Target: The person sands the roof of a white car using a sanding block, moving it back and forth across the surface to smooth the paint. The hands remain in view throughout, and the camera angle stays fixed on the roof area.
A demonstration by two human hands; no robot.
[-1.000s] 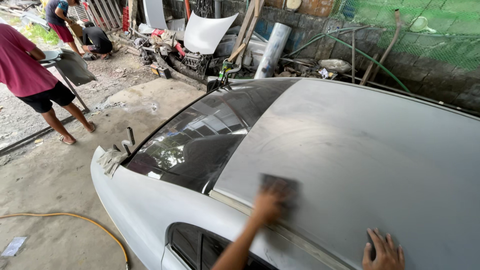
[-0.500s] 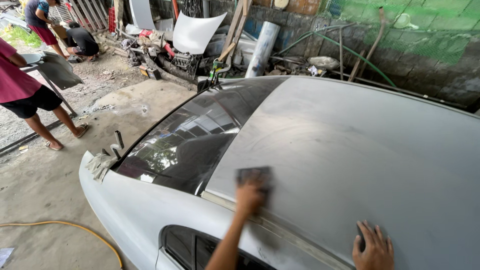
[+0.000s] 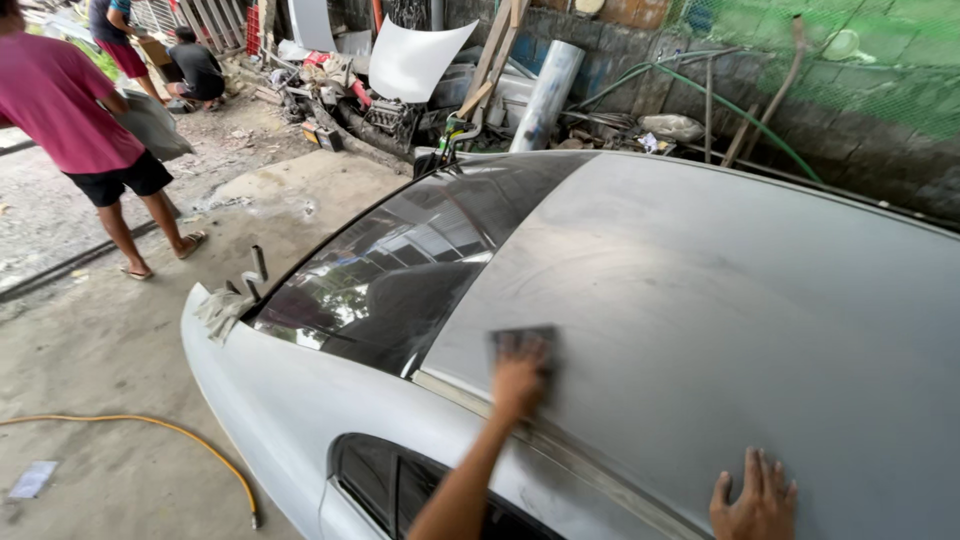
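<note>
A grey, dull, sanded car roof [image 3: 720,300] fills the right side of the view. My left hand [image 3: 520,378] presses a dark grey sanding sheet [image 3: 522,338] flat on the roof near its front corner, just behind the dark windscreen [image 3: 400,270]. My right hand [image 3: 755,498] lies flat on the roof by the near edge, fingers spread, holding nothing. The roof's side trim strip [image 3: 590,465] runs between the two hands.
A person in a red shirt [image 3: 75,120] walks on the concrete at the left, and two more people [image 3: 190,65] are farther back. A yellow hose [image 3: 150,430] lies on the floor. Scrap parts, a white panel [image 3: 415,55] and pipes line the back wall.
My left hand has slid the sanding sheet a short way along the roof's front corner. My right hand stays flat on the roof. The person in red has stepped closer.
</note>
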